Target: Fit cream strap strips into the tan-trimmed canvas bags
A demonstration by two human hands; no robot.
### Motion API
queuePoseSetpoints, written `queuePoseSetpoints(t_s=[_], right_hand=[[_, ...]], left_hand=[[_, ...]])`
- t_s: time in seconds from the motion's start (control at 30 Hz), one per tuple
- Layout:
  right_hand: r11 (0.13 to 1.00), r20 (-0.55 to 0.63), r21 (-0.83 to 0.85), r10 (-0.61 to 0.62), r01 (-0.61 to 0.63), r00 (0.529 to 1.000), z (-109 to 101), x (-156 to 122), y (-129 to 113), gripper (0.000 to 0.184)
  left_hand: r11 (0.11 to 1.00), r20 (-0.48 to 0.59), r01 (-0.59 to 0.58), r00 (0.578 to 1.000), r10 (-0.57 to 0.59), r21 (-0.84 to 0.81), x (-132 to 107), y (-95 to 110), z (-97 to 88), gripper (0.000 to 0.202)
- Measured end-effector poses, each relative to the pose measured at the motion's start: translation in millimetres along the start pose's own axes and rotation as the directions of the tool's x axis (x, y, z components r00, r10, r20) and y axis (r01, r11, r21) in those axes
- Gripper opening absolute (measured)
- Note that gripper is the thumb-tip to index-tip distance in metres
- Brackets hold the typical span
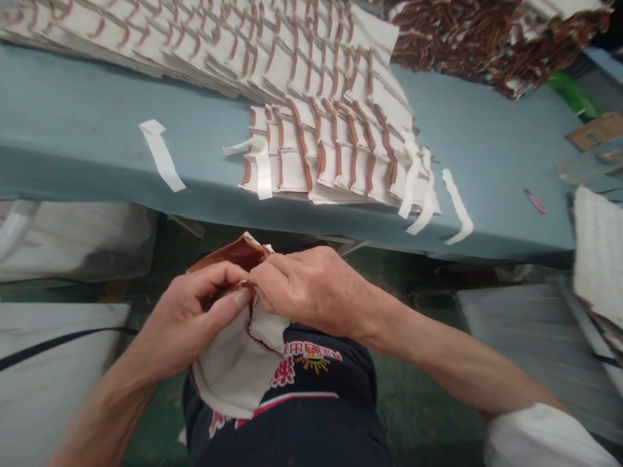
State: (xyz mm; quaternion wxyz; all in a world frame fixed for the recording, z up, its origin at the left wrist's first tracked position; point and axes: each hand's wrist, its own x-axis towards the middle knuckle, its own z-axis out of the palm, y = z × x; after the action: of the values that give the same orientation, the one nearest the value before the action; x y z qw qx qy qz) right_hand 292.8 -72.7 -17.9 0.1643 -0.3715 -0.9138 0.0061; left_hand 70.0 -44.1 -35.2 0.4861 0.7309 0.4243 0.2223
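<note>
Over my lap, a stitched leather piece (238, 370), pale on one face and brown on the other, hangs between my two hands. My left hand (195, 318) pinches its seam edge between thumb and forefinger. Close against it, my right hand (306, 285) is closed on the same seam, its fingertips curled out of sight. A brown flap (228, 253) of the piece sticks up behind the fingers. Below, a dark apron (311, 421) with red and white lettering covers my lap.
On the blue-covered table (204, 130) lie rows of overlapping pale pieces with brown edges (331, 143). White strips (163, 155) lie near its front edge. A brown heap (467, 45) sits at the back right. A small pink tool (535, 201) and cardboard (596, 139) are at right.
</note>
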Motion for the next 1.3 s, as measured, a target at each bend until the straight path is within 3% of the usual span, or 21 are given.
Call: queuePoseSetpoints(t_s=[0.17, 0.33, 0.43, 0.57, 0.7, 0.8, 0.93, 1.07, 1.17, 1.3], right_hand=[[0.996, -0.045, 0.037, 0.079, -0.077, 0.996, 11.1, -1.8, -3.4, 0.027], [0.93, -0.032, 0.304, 0.226, -0.206, 0.974, 13.3, -2.7, -2.8, 0.021], [0.798, 0.007, 0.561, 0.262, -0.22, 0.965, 6.4, -3.4, 1.2, 0.014], [0.52, 0.162, 0.812, 0.237, -0.266, 0.958, -5.2, -3.1, 4.9, 0.006], [0.273, 0.321, 0.887, 0.212, -0.372, 0.923, -6.1, -0.3, 5.9, 0.005], [0.187, 0.355, 0.899, 0.213, -0.395, 0.91, -3.6, 1.9, 5.7, 0.005], [0.153, 0.39, 0.895, 0.184, -0.418, 0.902, -6.5, 3.8, 4.5, 0.005], [0.14, 0.461, 0.865, 0.159, -0.482, 0.873, -12.7, 5.4, 4.4, 0.009], [0.217, 0.493, 0.824, 0.181, -0.523, 0.851, -17.5, 7.3, 3.7, 0.012], [0.393, 0.464, 0.753, 0.253, -0.528, 0.849, -26.2, 11.4, 0.1, 0.015]], left_hand=[[1.0, -0.005, -0.018, 1.0, 0.018, 0.016, 0.4, 3.7, 5.6, 0.028], [0.999, 0.027, -0.041, 0.999, 0.042, -0.03, -3.9, 4.8, 6.9, 0.024], [0.996, 0.045, -0.053, 0.997, 0.056, -0.069, -8.5, 3.0, 6.0, 0.022], [0.989, 0.045, -0.066, 0.996, 0.072, -0.135, -13.8, -0.3, 6.1, 0.025], [0.98, 0.03, -0.084, 0.995, 0.091, -0.181, -16.0, -1.6, 6.3, 0.025], [0.979, 0.023, -0.097, 0.994, 0.103, -0.181, -17.3, -1.3, 4.0, 0.023], [0.98, 0.006, -0.162, 0.987, 0.164, -0.119, -18.2, 3.5, -1.0, 0.024], [0.952, 0.008, -0.303, 0.953, 0.303, 0.035, -18.0, 5.6, -5.6, 0.024], [0.914, 0.014, -0.377, 0.925, 0.379, 0.148, -16.2, 2.7, -8.0, 0.023], [0.891, 0.0, -0.383, 0.919, 0.395, 0.242, -9.1, 7.4, -11.3, 0.021]])
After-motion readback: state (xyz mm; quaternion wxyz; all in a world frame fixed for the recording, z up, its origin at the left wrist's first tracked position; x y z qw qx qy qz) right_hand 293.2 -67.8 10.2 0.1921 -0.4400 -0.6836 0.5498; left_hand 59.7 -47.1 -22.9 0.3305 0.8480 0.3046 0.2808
